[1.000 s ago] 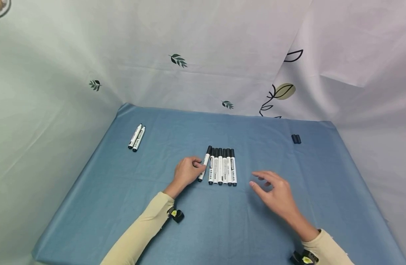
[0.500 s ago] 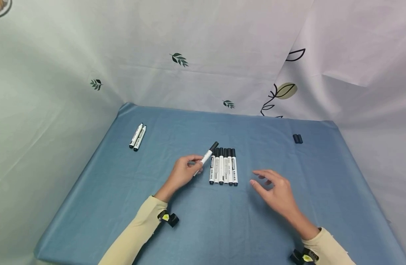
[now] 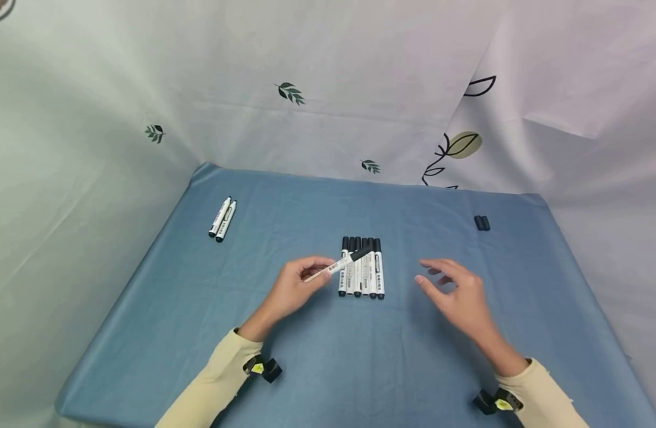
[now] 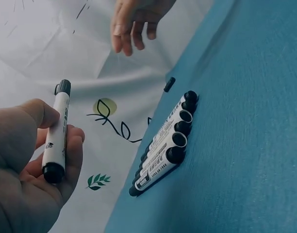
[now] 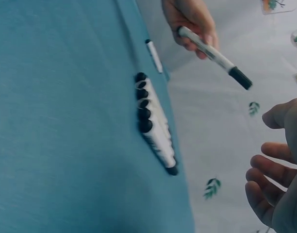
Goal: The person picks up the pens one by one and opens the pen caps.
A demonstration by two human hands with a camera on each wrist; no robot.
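A capped whiteboard marker [image 3: 338, 265] with a white barrel is pinched between the thumb and fingers of my left hand [image 3: 297, 286]. Its black cap points to the right, overlapping the row of markers in the head view. The left wrist view shows the same marker [image 4: 56, 138] along the fingers, black end near the palm. My right hand [image 3: 456, 297] hovers to the right of the row, fingers loosely bent, holding nothing. Between the hands, several capped markers [image 3: 379, 276] lie side by side on the blue cloth, caps away from me.
Two uncapped-looking markers [image 3: 226, 221] lie together at the back left of the blue table [image 3: 162, 309]. Two small black caps [image 3: 482, 223] sit side by side at the back right. White patterned fabric [image 3: 328, 125] rises behind the table.
My left hand has lifted the leftmost marker from the row and brought it nearer to me, its cap swinging round to the right. The right hand has shifted slightly right and away.
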